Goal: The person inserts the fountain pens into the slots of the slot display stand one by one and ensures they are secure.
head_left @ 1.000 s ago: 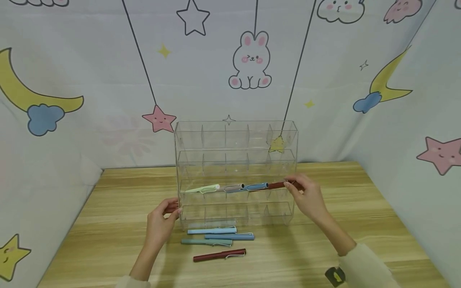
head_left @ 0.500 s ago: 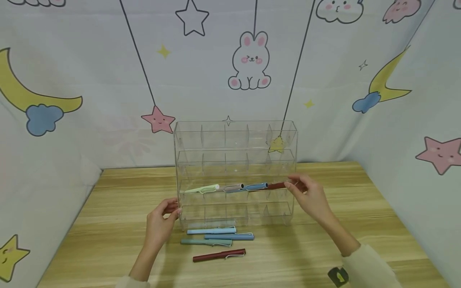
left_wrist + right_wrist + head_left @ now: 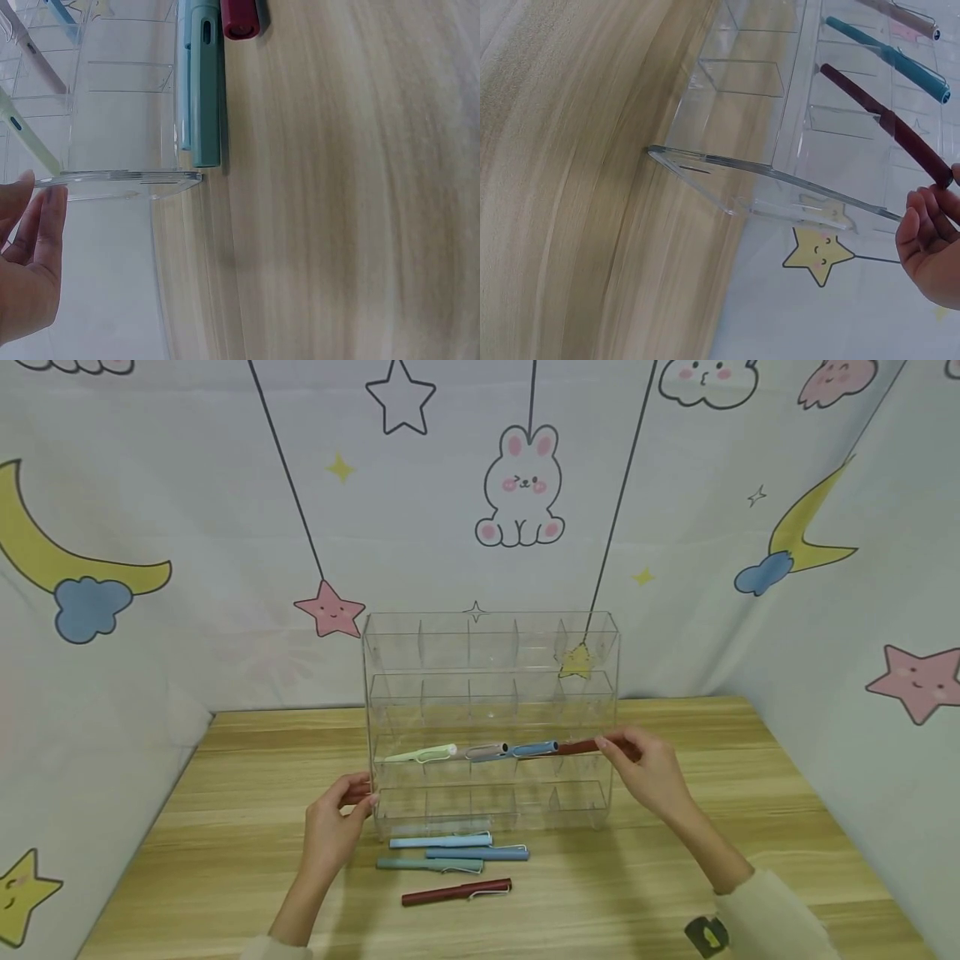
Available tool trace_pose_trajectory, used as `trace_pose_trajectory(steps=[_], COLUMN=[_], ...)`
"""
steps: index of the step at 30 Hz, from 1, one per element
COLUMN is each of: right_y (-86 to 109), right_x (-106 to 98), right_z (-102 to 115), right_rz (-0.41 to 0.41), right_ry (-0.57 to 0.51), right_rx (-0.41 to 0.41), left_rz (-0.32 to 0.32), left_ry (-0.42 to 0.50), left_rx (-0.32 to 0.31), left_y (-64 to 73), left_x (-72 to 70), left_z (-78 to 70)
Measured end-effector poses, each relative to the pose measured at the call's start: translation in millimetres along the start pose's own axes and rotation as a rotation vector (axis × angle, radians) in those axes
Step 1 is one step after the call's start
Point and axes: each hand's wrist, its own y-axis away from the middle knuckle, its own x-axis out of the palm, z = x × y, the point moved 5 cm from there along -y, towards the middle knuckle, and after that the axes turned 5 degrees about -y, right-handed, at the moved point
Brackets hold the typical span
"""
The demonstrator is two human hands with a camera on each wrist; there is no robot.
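Note:
A clear acrylic rack [image 3: 491,685] with tiered compartments stands on the table. My left hand [image 3: 335,818] grips its left side panel, thumb in front and fingers behind; the left wrist view shows these fingertips at the panel edge. Across the rack's right side, my right hand [image 3: 649,770] pinches the upper end of a dark red pen [image 3: 577,747], which leans in a compartment of the third tier down. Beside it in that tier lean a blue pen [image 3: 532,749], a taupe pen [image 3: 483,750] and a light green pen [image 3: 420,753]. The right thumb and index tips are partly hidden.
In front of the rack lie a light blue pen [image 3: 441,841], a blue pen [image 3: 477,853], a green pen [image 3: 429,864] and another dark red pen [image 3: 456,892]. A patterned cloth [image 3: 420,560] hangs behind the wooden table [image 3: 247,777].
My right hand has shifted slightly right and down, its fingers now closer to the very end of the dark red pen. The left hand and the rack have stayed put.

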Motion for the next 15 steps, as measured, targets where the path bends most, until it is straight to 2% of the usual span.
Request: trace_pose_trajectory(steps=[6,15], right_y=[0.0,1.2], right_x=[-0.8,-1.1], right_z=[2.8,2.8], right_rz=[0.003,0.043], right_ry=[0.005,-0.053], right_rx=[-0.085,-0.106], left_rz=[-0.014,-0.016], left_ry=[0.013,0.018], left_rx=[0.013,0.025], left_y=[0.4,0.6], left_x=[-0.4,-0.3], left_z=[-0.9,-1.7])
